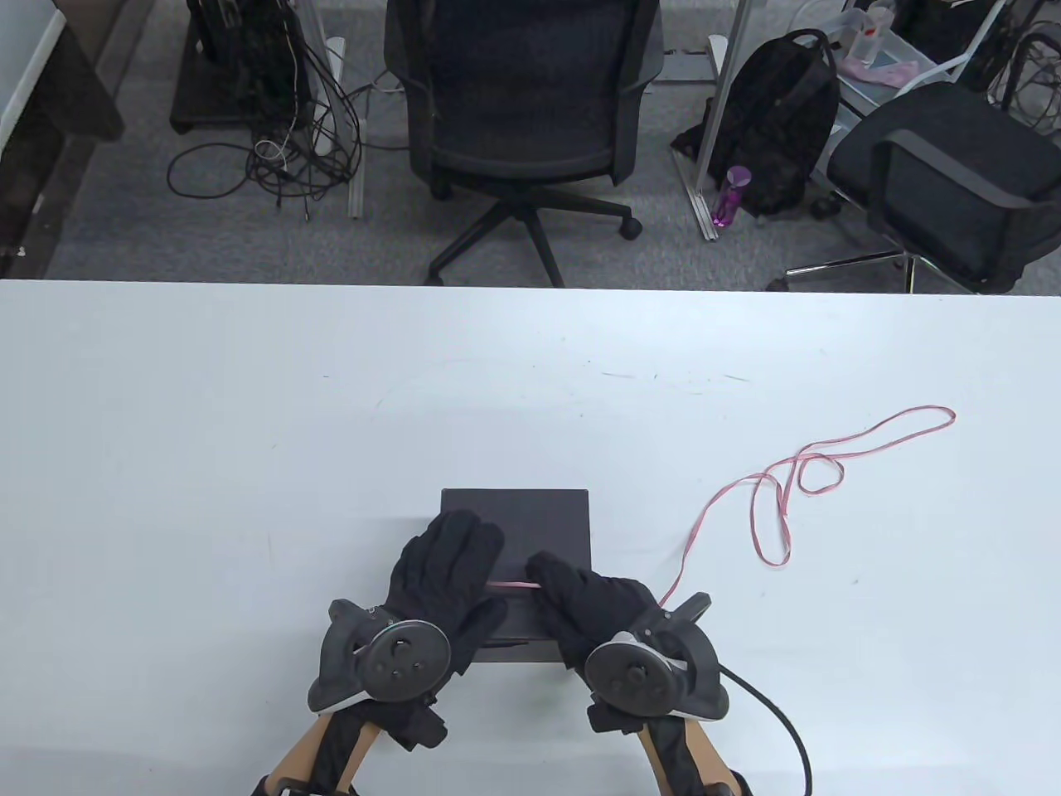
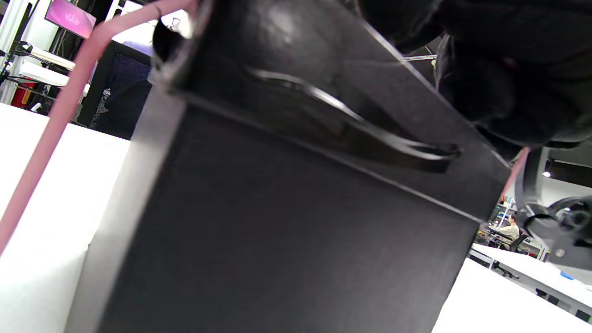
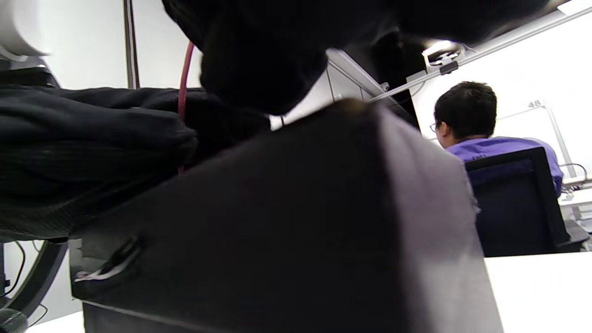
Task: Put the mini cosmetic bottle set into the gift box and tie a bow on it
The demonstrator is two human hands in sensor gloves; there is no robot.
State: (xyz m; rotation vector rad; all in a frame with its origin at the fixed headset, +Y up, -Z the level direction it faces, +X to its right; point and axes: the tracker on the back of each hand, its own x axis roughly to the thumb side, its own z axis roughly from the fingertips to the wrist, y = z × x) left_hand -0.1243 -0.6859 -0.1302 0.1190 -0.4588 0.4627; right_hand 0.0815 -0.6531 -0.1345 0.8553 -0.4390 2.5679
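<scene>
- The left hand (image 1: 448, 572) lies on top of the closed black box (image 1: 547, 518), fingers stretched forward and flat across the left part of the lid.
- The right hand (image 1: 593, 601) rests on the right near part of the lid, its fingers pointing left toward the other hand; the fingertips (image 1: 539, 570) meet a short taut stretch of pink ribbon (image 1: 771, 506) that runs between the two hands across the lid.
- Whether the right hand pinches the ribbon or only presses it down cannot be told from the table view; the right wrist view shows the ribbon (image 3: 183, 74) passing up between the dark gloved fingers.
- The box sits on the white tabletop (image 1: 207, 456) close to its near edge, lid on, nothing of its contents visible.
- From the right hand the ribbon trails off the box to the right and lies in loose loops on the tabletop, well apart from the box.
- In the left wrist view the ribbon (image 2: 60, 115) runs down past the box's corner (image 2: 175, 88) to the tabletop.
- A round tracker (image 1: 406, 655) is strapped on the back of the left hand, another (image 1: 634, 676) on the right.
- Beyond the tabletop stand two office chairs (image 1: 530, 108), a black backpack (image 1: 779, 116) and a purple bottle (image 1: 729, 195) on the floor.
</scene>
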